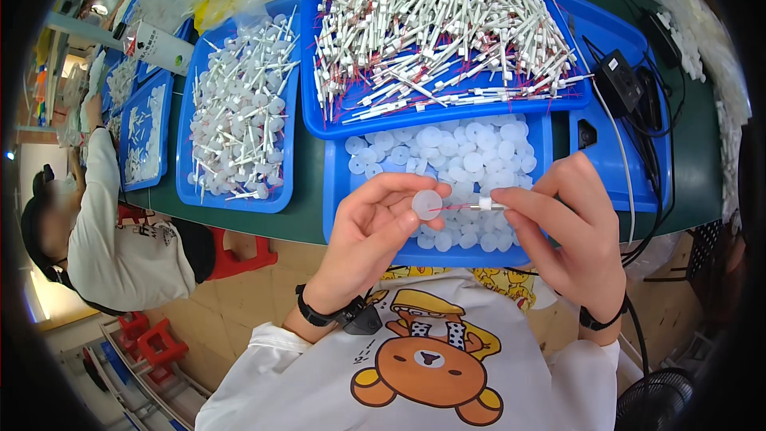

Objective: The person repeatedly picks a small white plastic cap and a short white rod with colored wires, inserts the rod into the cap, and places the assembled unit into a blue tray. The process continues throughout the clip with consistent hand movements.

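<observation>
At the bottom centre of the frame lay the person's white shirt with a printed brown cartoon bear (427,363). Just above it, the left hand (371,235), wearing a black wristband, was closed in a pinch on a small translucent white plastic disc cap (427,204), held between thumb and fingertips. The right hand (570,231), at centre right, was closed in a pinch on a thin white plastic tube with a red wire (479,206), the wire's tip pointing at and reaching the cap. Both parts were held just above the near edge of a blue plastic tray of loose white disc caps (339,191), at the centre of the frame. Beyond it, at upper centre, a larger blue plastic tray (315,48) held a heap of white tubes with red wires. To its left, a third blue tray (187,152) held white caps fitted with stems. At upper right, a black power adapter with cables (618,80) rested on another blue tray. At far left sat another person in a white shirt (112,231), beside red plastic stools (239,251).
</observation>
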`<state>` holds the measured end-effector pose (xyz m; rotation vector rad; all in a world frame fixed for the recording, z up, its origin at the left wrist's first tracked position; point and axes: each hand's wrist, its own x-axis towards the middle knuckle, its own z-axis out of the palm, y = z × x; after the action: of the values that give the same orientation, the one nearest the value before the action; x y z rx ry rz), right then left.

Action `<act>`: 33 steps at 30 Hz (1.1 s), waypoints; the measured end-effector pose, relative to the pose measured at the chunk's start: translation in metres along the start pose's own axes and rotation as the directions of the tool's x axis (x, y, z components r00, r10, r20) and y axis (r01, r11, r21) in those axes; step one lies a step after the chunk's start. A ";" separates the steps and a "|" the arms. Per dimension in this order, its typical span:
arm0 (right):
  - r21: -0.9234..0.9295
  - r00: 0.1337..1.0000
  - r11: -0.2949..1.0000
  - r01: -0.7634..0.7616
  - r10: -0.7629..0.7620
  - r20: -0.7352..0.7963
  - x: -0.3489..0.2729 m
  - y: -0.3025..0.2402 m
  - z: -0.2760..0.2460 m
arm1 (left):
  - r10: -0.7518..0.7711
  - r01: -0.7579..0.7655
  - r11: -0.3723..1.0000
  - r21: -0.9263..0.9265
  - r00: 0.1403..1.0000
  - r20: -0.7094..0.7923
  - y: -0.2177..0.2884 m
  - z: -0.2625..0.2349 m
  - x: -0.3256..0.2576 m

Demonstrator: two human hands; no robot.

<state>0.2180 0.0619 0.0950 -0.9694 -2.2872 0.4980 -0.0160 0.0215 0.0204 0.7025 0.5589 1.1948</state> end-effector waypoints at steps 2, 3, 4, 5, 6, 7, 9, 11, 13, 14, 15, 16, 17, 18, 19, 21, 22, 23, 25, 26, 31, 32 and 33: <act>-0.019 1.000 1.000 -0.003 0.003 0.001 0.000 0.000 -0.001 | 0.009 -0.008 1.000 -0.017 1.000 0.026 0.000 -0.002 0.000; -0.027 1.000 1.000 -0.004 0.004 -0.005 -0.001 -0.001 -0.001 | 0.006 -0.006 1.000 -0.018 0.999 0.041 0.000 -0.003 -0.001; -0.036 1.000 0.999 -0.005 0.004 -0.010 -0.001 -0.001 -0.001 | 0.005 -0.004 1.000 -0.018 0.999 0.054 0.000 -0.004 -0.001; -0.059 1.000 0.998 0.003 -0.004 -0.008 -0.001 -0.002 -0.001 | 0.003 -0.002 1.000 -0.019 0.998 0.067 0.000 -0.004 -0.001; -0.083 1.000 0.997 0.012 -0.013 -0.006 -0.001 -0.003 -0.002 | 0.004 -0.004 1.000 0.012 0.999 0.050 0.000 -0.004 -0.001; -0.105 1.000 0.994 0.021 -0.022 -0.004 -0.002 -0.004 -0.002 | 0.005 -0.006 0.999 0.042 0.999 0.032 0.000 -0.002 -0.002; -0.141 0.997 0.988 0.071 -0.075 -0.029 -0.004 -0.005 0.002 | -0.001 0.004 0.993 0.119 1.000 -0.020 -0.001 0.002 -0.001; -0.190 0.990 0.974 0.126 -0.137 -0.045 -0.005 -0.005 0.004 | -0.012 0.031 0.977 0.210 0.996 -0.090 -0.001 0.006 0.000; -0.253 0.978 0.949 0.186 -0.205 -0.049 -0.005 -0.005 0.005 | -0.022 0.041 0.976 0.214 0.996 -0.089 -0.002 0.006 0.000; -0.272 0.974 0.942 0.194 -0.218 -0.064 -0.006 -0.005 0.005 | -0.027 0.046 0.975 0.216 0.996 -0.088 -0.002 0.006 0.000; -0.291 0.969 0.935 0.202 -0.234 -0.078 -0.007 -0.005 0.006 | -0.036 0.048 0.981 0.186 0.997 -0.071 -0.003 0.004 -0.001; -0.310 0.964 0.927 0.210 -0.250 -0.092 -0.007 -0.004 0.007 | -0.044 0.052 0.986 0.157 0.998 -0.054 -0.004 0.000 -0.002; -0.327 0.961 0.921 0.211 -0.256 -0.101 -0.007 -0.005 0.006 | -0.052 0.056 0.990 0.127 0.998 -0.036 -0.004 -0.001 -0.002; -0.341 0.959 0.915 0.213 -0.264 -0.108 -0.007 -0.005 0.006 | -0.051 0.056 0.992 0.113 0.998 -0.040 -0.005 -0.001 -0.003; -0.356 0.956 0.909 0.216 -0.272 -0.115 -0.007 -0.005 0.007 | -0.051 0.056 0.994 0.099 0.998 -0.045 -0.006 -0.001 -0.004; -0.337 0.962 0.920 0.198 -0.248 -0.114 -0.009 -0.006 0.007 | -0.034 0.036 0.998 0.054 0.999 -0.033 -0.008 -0.001 -0.004; -0.329 0.965 0.926 0.187 -0.236 -0.113 -0.010 -0.006 0.007 | -0.017 0.017 1.000 0.024 1.000 -0.016 -0.009 -0.002 -0.003; -0.324 0.966 0.927 0.188 -0.233 -0.107 -0.010 -0.006 0.006 | 0.001 -0.001 1.000 -0.007 1.000 0.000 -0.010 -0.003 -0.003; -0.312 0.969 0.931 0.189 -0.229 -0.097 -0.010 -0.006 0.005 | 0.014 -0.013 0.998 -0.060 1.000 0.009 -0.010 -0.001 -0.002; -0.304 0.968 0.933 0.191 -0.230 -0.097 -0.010 -0.006 0.004 | 0.021 -0.019 0.996 -0.086 1.000 0.014 -0.010 0.000 -0.001; -0.206 0.970 0.956 0.210 -0.230 -0.081 -0.009 -0.004 0.006 | 0.115 -0.112 0.992 -0.058 0.992 0.045 -0.015 -0.002 -0.001; -0.186 0.968 0.957 0.223 -0.239 -0.071 -0.010 -0.004 0.007 | 0.142 -0.140 0.990 -0.034 0.988 0.064 -0.017 -0.002 -0.001; -0.166 0.967 0.958 0.233 -0.246 -0.062 -0.010 -0.003 0.008 | 0.132 -0.130 0.991 -0.021 0.988 0.078 -0.016 -0.001 0.000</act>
<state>0.2166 0.0521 0.0868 -0.7547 -2.3549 0.1729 -0.0067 0.0180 0.0077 0.7787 0.4421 1.2865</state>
